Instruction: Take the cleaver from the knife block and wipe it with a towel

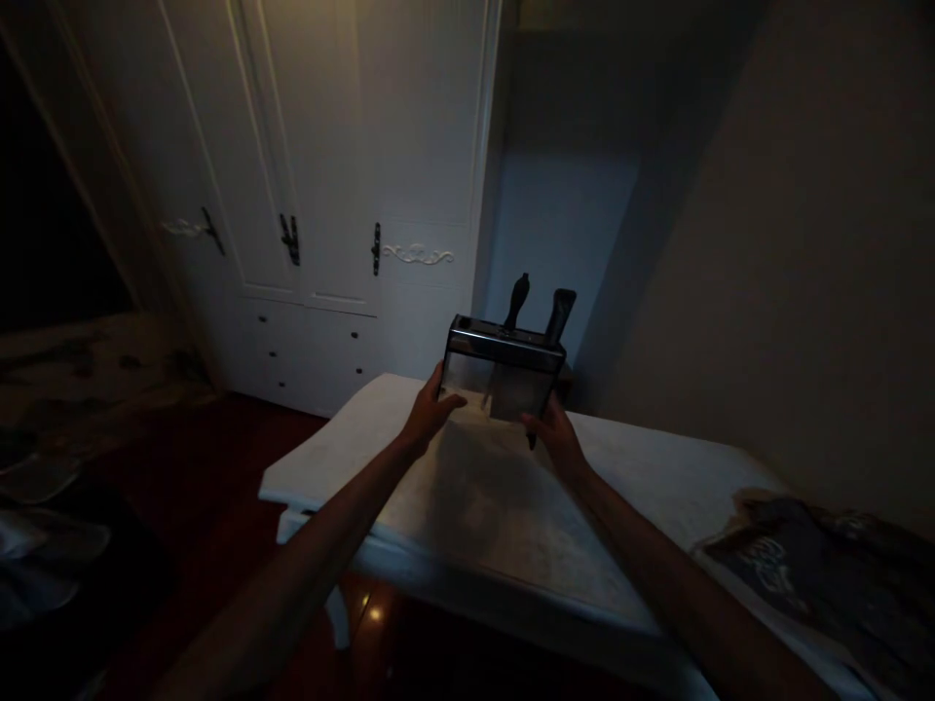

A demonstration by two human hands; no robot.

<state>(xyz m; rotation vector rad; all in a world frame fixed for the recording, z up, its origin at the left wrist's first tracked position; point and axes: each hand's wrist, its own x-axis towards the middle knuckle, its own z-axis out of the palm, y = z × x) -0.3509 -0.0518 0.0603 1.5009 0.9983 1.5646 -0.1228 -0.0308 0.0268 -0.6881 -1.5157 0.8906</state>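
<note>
The black-framed holder (504,362) with see-through walls is standing just right of the middle of the frame, over the far part of the white table (643,477), and both hands are gripping it. Going from the left, a heap of pale fabric (44,560) is lying at the lower left edge, and the white wardrobe (328,156) is filling the upper left. Toward the centre, the left hand (430,417) is closing round the holder's lower left side, its thumb pressing on the front and its other fingers mostly hiding behind. The holder is tilting a little, its right end sitting lower, and two dark handles, a slim left one (517,302) and a broader right one (561,313), are sticking up from its top. The right hand (559,438) is clasping the lower right side, thumb forward. Whether the base is touching the tabletop is staying hidden in the gloom. The step in hand is seemingly one of supporting and steadying the holder between two palms; any move from here is likely calling for an even grip, since the handled pieces are standing loose-looking in the top. At the lower right, a dark patterned cloth (796,560) is lying crumpled.
</note>
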